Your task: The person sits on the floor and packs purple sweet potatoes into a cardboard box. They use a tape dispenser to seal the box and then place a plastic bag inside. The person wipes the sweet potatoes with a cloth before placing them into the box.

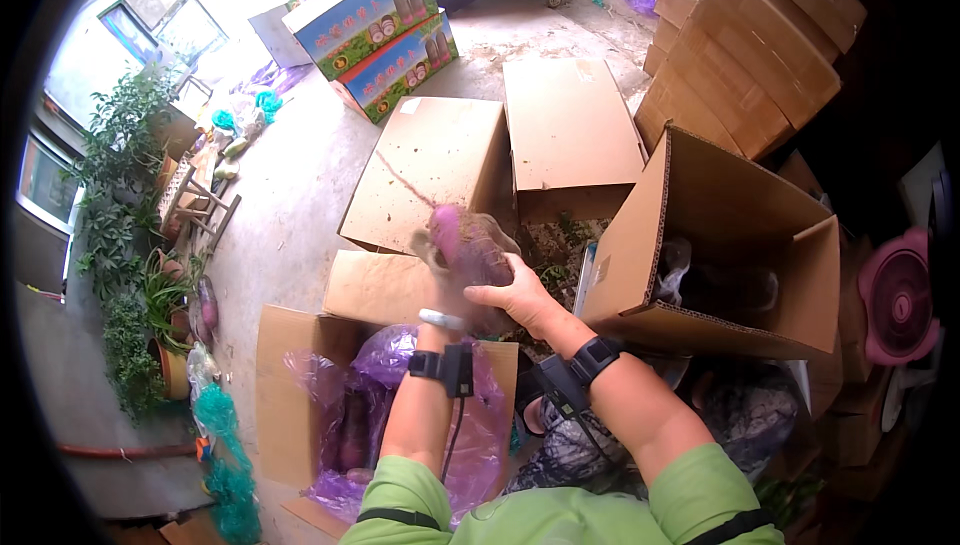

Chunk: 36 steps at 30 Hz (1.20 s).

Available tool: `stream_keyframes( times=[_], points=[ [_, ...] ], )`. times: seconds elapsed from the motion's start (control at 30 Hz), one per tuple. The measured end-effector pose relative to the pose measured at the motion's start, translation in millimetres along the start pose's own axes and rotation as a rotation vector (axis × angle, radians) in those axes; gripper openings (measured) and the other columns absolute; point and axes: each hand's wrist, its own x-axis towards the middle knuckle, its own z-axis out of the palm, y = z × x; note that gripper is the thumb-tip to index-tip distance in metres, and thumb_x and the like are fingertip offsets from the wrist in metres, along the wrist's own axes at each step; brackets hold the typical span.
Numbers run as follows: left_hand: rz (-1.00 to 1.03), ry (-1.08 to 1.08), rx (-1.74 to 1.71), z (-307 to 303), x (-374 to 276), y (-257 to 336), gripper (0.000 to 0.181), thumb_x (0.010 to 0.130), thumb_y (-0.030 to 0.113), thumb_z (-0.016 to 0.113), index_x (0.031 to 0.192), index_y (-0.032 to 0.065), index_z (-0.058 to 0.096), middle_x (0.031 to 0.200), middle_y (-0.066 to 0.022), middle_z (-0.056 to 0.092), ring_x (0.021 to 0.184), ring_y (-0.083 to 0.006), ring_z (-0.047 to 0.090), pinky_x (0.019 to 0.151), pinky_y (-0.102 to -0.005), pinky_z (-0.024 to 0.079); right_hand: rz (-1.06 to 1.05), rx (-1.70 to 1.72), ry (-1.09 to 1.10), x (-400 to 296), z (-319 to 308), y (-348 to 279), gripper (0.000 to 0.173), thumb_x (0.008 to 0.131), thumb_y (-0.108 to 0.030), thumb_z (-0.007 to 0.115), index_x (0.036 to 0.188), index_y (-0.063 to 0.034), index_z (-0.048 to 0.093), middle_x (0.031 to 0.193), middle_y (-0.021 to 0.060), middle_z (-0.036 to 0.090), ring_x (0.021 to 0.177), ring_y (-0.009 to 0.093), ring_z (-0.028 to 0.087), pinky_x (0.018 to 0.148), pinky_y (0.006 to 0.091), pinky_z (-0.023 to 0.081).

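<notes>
Both my hands are on a soil-covered purple root vegetable (472, 249), held above the cardboard boxes, its long thin root pointing up and left. My left hand (437, 264) wears what looks like a dirty glove and grips the vegetable from the left; its fingers are partly hidden and blurred. My bare right hand (521, 294) holds the lower right side, thumb towards me. Below my left forearm, an open cardboard box (285, 395) lined with purple plastic film (480, 425) holds dark purple roots (352, 432). A closed carton (442, 132) with crumbs of soil lies just beyond my hands.
At right stand a large open carton (720, 185) with clear plastic inside, stacked cartons (735, 65) and a pink fan (896, 305). Another closed carton (566, 117) and printed boxes (367, 20) lie ahead. Potted plants (127, 245), a wooden stool (202, 192) and green netting (225, 462) line the left.
</notes>
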Motion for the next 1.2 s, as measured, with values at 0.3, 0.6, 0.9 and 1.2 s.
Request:
stream_keyframes(
  times=[0.3,0.6,0.9,1.2],
  points=[
    [-0.028,0.092,0.063,65,-26,2,0.050,0.097,0.044,0.041,0.129,0.0058,0.047,0.126,-0.0106,0.054,0.113,-0.0248,0.053,0.099,-0.0394,0.043,-0.401,-0.825,0.414,9,-4,9,0.093,0.070,-0.057,0.070,0.135,-0.0004,0.034,0.116,0.0222,0.051,0.108,0.037,0.051,0.093,0.0416,0.042],
    [-0.119,-0.298,-0.256,18,-21,32,0.051,0.099,0.040,0.038,0.136,0.0040,0.038,0.131,-0.0132,0.047,0.118,-0.0252,0.046,0.102,-0.0386,0.036,-0.265,-0.022,0.164,21,6,0,0.063,0.080,-0.034,0.074,0.126,-0.0032,0.045,0.107,0.0056,0.056,0.100,0.014,0.052,0.089,0.0305,0.043],
    [-0.068,0.118,0.515,7,-17,27,0.026,0.096,0.019,0.051,0.114,0.0019,0.056,0.081,0.0004,0.057,0.067,-0.0080,0.052,0.060,-0.0231,0.044,-0.069,0.431,0.155,22,-3,-6,0.053,0.070,-0.015,0.079,0.113,-0.0031,0.050,0.104,0.0071,0.060,0.093,0.017,0.058,0.083,0.0328,0.048],
    [0.163,0.084,0.780,8,-67,22,0.035,0.095,0.011,0.050,0.128,-0.0013,0.049,0.120,-0.0042,0.055,0.106,-0.0139,0.051,0.091,-0.0263,0.042,-0.320,0.558,0.387,15,10,-22,0.050,0.071,-0.002,0.076,0.113,-0.0049,0.050,0.105,0.0053,0.059,0.095,0.016,0.057,0.086,0.0313,0.047]
  ],
)
